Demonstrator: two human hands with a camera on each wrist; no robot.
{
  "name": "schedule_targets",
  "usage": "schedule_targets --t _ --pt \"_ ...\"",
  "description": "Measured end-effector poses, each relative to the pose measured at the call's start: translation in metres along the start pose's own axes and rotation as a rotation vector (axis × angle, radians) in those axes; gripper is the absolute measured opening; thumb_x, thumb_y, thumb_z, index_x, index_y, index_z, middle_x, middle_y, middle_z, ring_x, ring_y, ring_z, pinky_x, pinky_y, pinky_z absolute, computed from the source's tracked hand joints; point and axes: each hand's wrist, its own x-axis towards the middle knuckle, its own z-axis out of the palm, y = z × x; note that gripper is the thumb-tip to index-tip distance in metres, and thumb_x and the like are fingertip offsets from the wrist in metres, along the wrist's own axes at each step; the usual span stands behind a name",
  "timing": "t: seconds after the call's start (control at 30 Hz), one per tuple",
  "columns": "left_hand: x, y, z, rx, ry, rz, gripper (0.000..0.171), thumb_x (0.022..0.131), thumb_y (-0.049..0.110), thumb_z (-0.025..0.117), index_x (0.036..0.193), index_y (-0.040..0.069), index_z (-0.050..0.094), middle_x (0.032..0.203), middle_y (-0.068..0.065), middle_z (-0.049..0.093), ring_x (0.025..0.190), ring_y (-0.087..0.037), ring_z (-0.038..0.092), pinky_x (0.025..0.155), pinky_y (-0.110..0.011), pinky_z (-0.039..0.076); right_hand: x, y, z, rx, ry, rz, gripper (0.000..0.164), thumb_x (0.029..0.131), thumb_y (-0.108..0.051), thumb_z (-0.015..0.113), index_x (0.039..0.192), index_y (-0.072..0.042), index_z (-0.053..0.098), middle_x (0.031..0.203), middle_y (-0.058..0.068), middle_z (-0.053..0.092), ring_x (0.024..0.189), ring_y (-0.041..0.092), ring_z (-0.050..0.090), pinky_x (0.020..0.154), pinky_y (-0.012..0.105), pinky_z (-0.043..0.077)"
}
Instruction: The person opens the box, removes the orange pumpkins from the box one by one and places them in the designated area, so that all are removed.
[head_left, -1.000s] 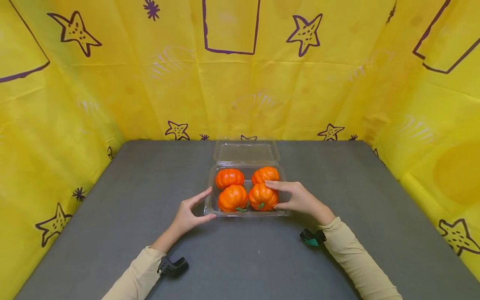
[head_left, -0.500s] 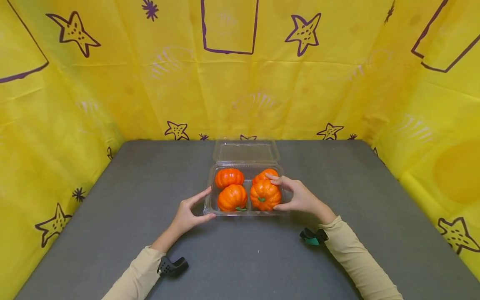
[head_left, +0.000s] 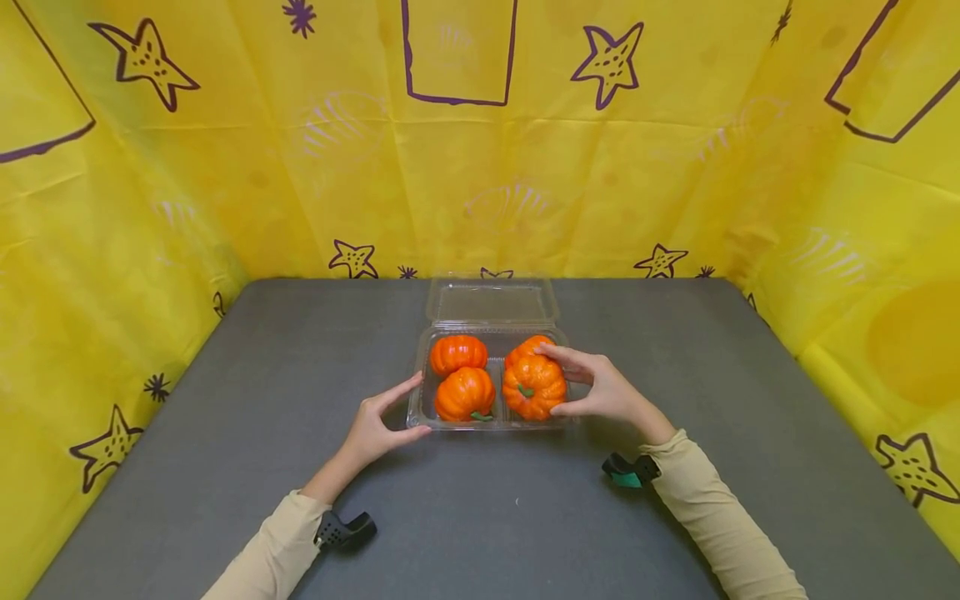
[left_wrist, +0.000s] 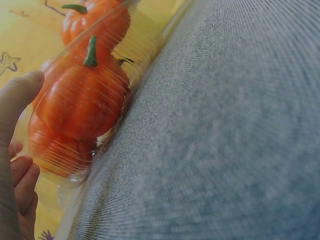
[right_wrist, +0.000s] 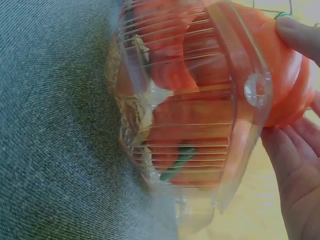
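An open clear plastic clamshell container (head_left: 495, 423) stands on the table with orange toy pumpkins in it. On its left side are a back pumpkin (head_left: 458, 354) and a front pumpkin (head_left: 465, 395) with a green stem. My left hand (head_left: 371, 429) holds the container's front left corner between thumb and fingers. My right hand (head_left: 603, 390) grips the front right pumpkin (head_left: 535, 387), thumb in front and fingers behind. In the right wrist view this pumpkin (right_wrist: 282, 75) sits partly above the container's rim. Behind it, the back right pumpkin (head_left: 527, 348) is partly hidden.
The container's lid (head_left: 492, 302) lies folded back toward the far table edge. A grey cloth-covered table (head_left: 480, 517) spreads around it. Yellow patterned curtains (head_left: 480, 192) enclose the back and sides. Both wrists wear dark camera mounts (head_left: 345, 531).
My right hand has raised the front right pumpkin slightly and shifted it a little right and back, its stem turning with it. The left hand and container stay in place.
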Motion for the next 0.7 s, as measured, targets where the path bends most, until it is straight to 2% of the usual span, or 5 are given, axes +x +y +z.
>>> schedule_targets --t 0.1,0.3,0.5,0.7 --pt "0.000 0.001 0.000 0.001 -0.001 -0.005 0.065 0.057 -0.011 0.078 0.114 -0.019 0.049 0.114 -0.033 0.049 0.107 -0.040 0.048 0.095 -0.026 0.035 0.000 -0.001 -0.001 -0.026 0.019 -0.002 0.066 0.058 0.011 0.078 0.117 0.016 0.047 0.117 0.028 0.049 0.106 0.016 0.050 0.079 0.041 0.047" --pt "0.001 0.001 -0.001 0.001 -0.003 -0.002 0.064 0.057 -0.011 0.078 0.113 -0.019 0.049 0.114 -0.033 0.050 0.107 -0.040 0.048 0.094 -0.027 0.035 0.000 -0.002 -0.005 0.013 0.040 0.011 0.064 0.054 0.016 0.078 0.111 0.017 0.048 0.114 0.031 0.048 0.099 0.027 0.054 0.074 0.043 0.049" --pt "0.001 0.000 -0.001 -0.001 -0.005 -0.012 0.065 0.057 -0.011 0.078 0.114 -0.019 0.048 0.115 -0.032 0.050 0.108 -0.039 0.048 0.094 -0.027 0.035 0.000 0.000 -0.009 0.035 0.028 0.018 0.063 0.055 0.014 0.078 0.111 0.016 0.048 0.112 0.029 0.049 0.100 0.015 0.053 0.078 0.038 0.049" --pt "0.000 0.000 0.000 -0.003 -0.008 -0.010 0.065 0.057 -0.011 0.078 0.115 -0.019 0.048 0.116 -0.032 0.049 0.108 -0.040 0.048 0.094 -0.026 0.035 -0.005 0.019 -0.012 0.083 0.031 0.028 0.066 0.056 0.013 0.078 0.114 0.013 0.046 0.112 0.025 0.050 0.102 0.018 0.054 0.083 0.035 0.046"
